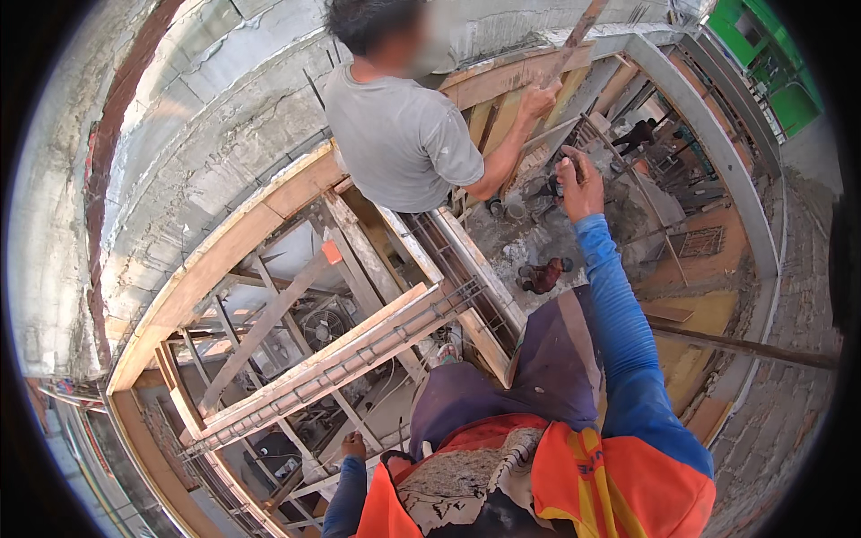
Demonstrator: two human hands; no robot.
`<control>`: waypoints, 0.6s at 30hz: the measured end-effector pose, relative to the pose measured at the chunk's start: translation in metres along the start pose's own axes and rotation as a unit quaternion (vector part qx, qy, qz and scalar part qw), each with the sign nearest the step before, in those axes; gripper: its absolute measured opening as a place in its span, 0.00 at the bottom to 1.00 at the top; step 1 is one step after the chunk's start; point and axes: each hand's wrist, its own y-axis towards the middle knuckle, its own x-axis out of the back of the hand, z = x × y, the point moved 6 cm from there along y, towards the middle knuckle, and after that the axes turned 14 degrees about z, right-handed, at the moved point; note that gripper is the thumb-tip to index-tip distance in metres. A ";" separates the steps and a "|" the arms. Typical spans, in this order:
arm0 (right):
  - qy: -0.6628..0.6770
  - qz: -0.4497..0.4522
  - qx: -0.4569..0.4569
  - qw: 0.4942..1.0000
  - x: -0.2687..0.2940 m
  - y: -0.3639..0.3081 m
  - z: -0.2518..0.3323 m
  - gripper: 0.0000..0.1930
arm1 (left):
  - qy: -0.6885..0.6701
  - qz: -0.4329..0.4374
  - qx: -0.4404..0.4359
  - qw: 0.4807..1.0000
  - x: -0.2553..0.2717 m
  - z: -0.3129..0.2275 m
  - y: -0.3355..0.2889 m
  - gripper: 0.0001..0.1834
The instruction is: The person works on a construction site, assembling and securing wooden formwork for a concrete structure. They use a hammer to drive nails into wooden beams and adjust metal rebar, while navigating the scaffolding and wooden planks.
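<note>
My right hand (583,188) is raised over the deep opening, arm stretched forward in a blue sleeve. Its fingers are curled together; whatever they may grip is too small to make out. Low on the left, my left hand (354,446) has its fingers bent in, close to the framing timbers; what is in it, if anything, is hidden. Between my legs and the co-worker runs a wooden beam form (489,345). A rebar cage (359,339) lies along the form that branches left. My foot (446,353) stands near where the forms meet.
Ahead, a co-worker in a grey shirt (390,134) grips an upright wooden pole (574,40). Far below, a person in dark red (544,276) is on the rubble floor. Slanted timbers (269,327) and a fan (323,325) show under the left opening. A pole (744,345) juts across on the right.
</note>
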 end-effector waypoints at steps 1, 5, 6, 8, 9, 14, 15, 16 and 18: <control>0.025 0.026 -0.024 0.999 -0.010 -0.007 -0.007 0.17 | -0.014 -0.029 -0.034 0.999 -0.008 0.008 -0.004 0.19; 0.001 0.098 -0.059 0.993 -0.048 -0.048 -0.062 0.17 | 0.042 0.030 -0.074 0.996 -0.046 -0.045 -0.057 0.23; -0.047 0.131 -0.061 0.988 -0.067 -0.054 -0.066 0.18 | 0.026 0.035 -0.072 0.996 -0.056 -0.032 -0.046 0.23; -0.079 0.176 -0.077 0.978 -0.097 -0.064 -0.068 0.18 | 0.065 0.002 -0.121 0.991 -0.067 -0.032 -0.042 0.23; -0.128 0.187 -0.075 0.971 -0.101 -0.073 -0.077 0.17 | 0.087 -0.005 -0.142 0.986 -0.075 -0.028 -0.045 0.23; -0.246 0.247 -0.044 0.936 -0.119 -0.059 -0.091 0.16 | -0.003 0.011 -0.083 0.996 -0.067 -0.028 -0.028 0.18; -0.259 0.260 -0.042 0.929 -0.117 -0.052 -0.080 0.16 | 0.005 -0.007 -0.096 0.995 -0.056 -0.038 -0.030 0.18; -0.279 0.279 -0.029 0.919 -0.118 -0.045 -0.064 0.16 | 0.010 -0.029 -0.107 0.994 -0.047 -0.045 -0.028 0.18; -0.308 0.329 -0.025 0.892 -0.116 -0.032 -0.052 0.16 | 0.001 -0.043 -0.094 0.995 -0.029 -0.053 -0.019 0.18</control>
